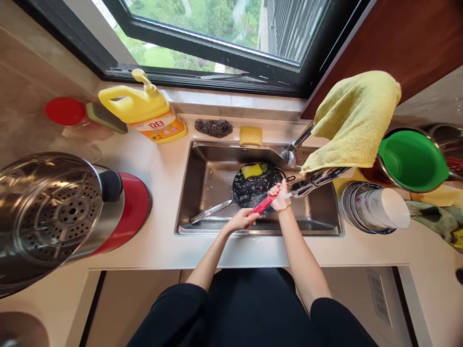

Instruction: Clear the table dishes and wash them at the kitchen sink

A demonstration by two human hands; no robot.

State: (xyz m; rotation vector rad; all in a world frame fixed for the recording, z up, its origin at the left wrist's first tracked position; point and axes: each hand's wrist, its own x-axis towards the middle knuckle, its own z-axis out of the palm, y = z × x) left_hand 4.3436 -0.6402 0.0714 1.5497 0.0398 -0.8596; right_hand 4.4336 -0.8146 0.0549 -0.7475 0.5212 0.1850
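Observation:
Both my hands grip a slim bundle of red chopsticks point(261, 206), held slanting over the sink point(183, 193). My left hand point(242, 219) closes around the lower left end, and my right hand point(281, 196) wraps the upper right end beside the faucet spout point(307, 187). Water appears to run from the spout by my right hand. Beneath the chopsticks lies a wet black frying pan point(249, 190) with bubbles on its surface. Its long silver handle point(211, 212) points to the lower left. A yellow and green sponge point(252, 170) rests inside the pan's far side.
A yellow cloth point(356, 120) drapes over the faucet. Behind the sink are a steel scourer point(213, 127), a yellow sponge point(251, 136) and a detergent bottle point(159, 126). Stacked bowls point(376, 207) and a green colander point(412, 159) stand right; a red-based steamer point(130, 212) stands left.

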